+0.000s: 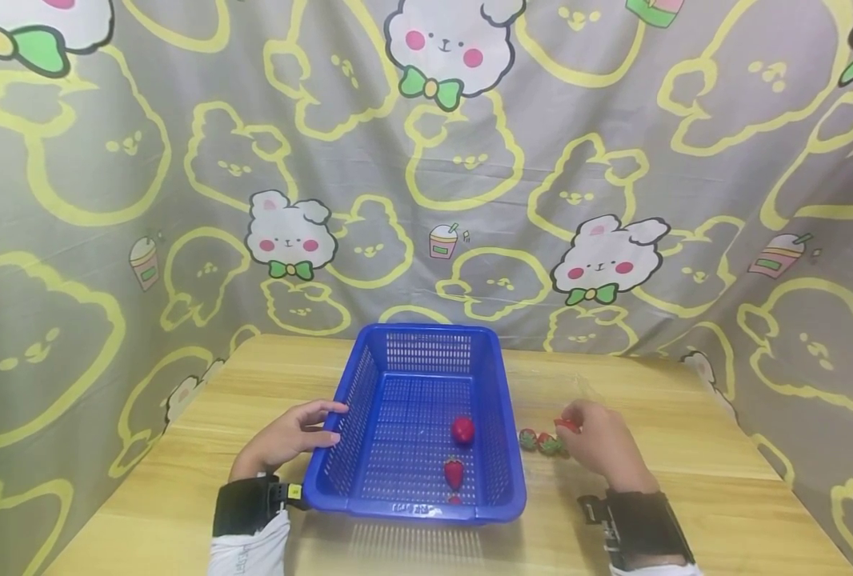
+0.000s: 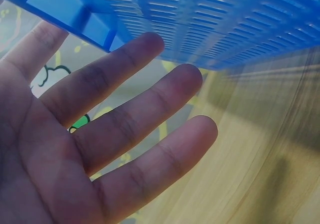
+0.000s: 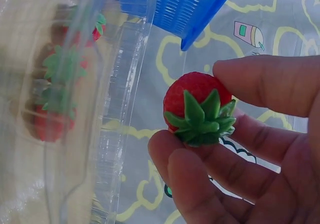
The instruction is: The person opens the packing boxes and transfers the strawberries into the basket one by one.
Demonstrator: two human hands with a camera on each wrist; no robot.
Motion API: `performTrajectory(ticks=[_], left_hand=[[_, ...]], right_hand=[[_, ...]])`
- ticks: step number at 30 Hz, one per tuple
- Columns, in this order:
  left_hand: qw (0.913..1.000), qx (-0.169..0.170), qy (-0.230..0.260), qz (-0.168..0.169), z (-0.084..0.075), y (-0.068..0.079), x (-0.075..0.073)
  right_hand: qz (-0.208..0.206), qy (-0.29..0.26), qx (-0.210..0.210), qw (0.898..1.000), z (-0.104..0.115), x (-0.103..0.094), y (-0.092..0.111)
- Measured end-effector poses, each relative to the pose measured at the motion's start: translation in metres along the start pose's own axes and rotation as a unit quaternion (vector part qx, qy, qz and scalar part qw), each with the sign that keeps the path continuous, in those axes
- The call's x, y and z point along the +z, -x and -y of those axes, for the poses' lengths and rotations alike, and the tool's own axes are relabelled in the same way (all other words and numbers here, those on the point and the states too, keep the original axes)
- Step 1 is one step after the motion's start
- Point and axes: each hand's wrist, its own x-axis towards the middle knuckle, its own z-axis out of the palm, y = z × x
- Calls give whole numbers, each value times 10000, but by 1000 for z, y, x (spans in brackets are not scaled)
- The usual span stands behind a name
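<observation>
A blue plastic basket with slotted walls stands on the wooden table. My left hand touches its left rim with thumb and a finger. In the left wrist view, the other fingers extend straight beside the basket's outer wall. Over a clear plastic box, my right hand pinches a red strawberry with green leaves between thumb and fingers. More strawberries lie inside the clear box. Within the basket are a round red fruit and a strawberry, plus a red bit mostly hidden by the near rim.
The light wooden table extends to both sides of the basket. A grey patterned curtain with rabbits and yellow outlines hangs behind and at both sides. The clear box is right beside the basket's right wall.
</observation>
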Motion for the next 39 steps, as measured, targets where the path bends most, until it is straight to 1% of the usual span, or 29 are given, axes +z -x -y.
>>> performTrajectory(ticks=[14, 31, 39], left_hand=[[9999, 112, 16, 76, 3, -1, -1], [9999, 112, 20, 95, 3, 0, -1], [9999, 106, 12, 73, 3, -1, -1]], right_hand=[[-83, -29, -196, 9998, 2, 1, 1], [-166, -42, -332, 9993, 9, 4, 2], [-286, -1, -465, 9985, 12, 5, 2]])
